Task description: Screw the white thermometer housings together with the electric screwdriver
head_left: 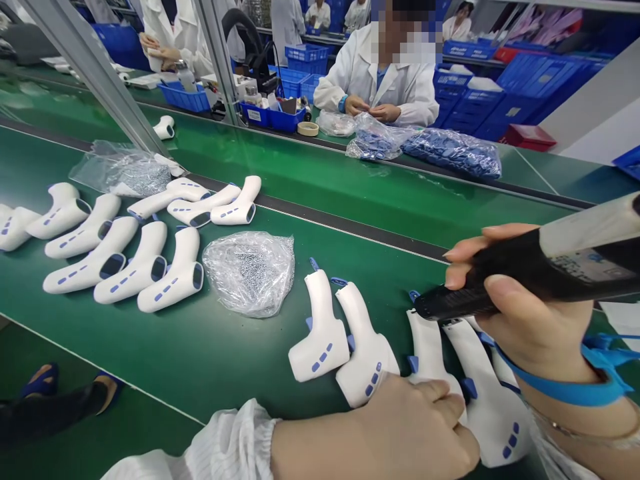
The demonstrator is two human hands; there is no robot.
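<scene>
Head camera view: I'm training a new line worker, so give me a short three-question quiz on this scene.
1. True or false: the right hand holds a black electric screwdriver with its tip over a white thermometer shell.
2. Which thing lies between the two groups of white shells on the green belt?
A. a roll of tape
B. a clear bag of small screws
C. a blue crate
3. Fill in: the left hand rests on the shells with its ____ side up.

Key: 1 true; 2 B; 3 back.
</scene>
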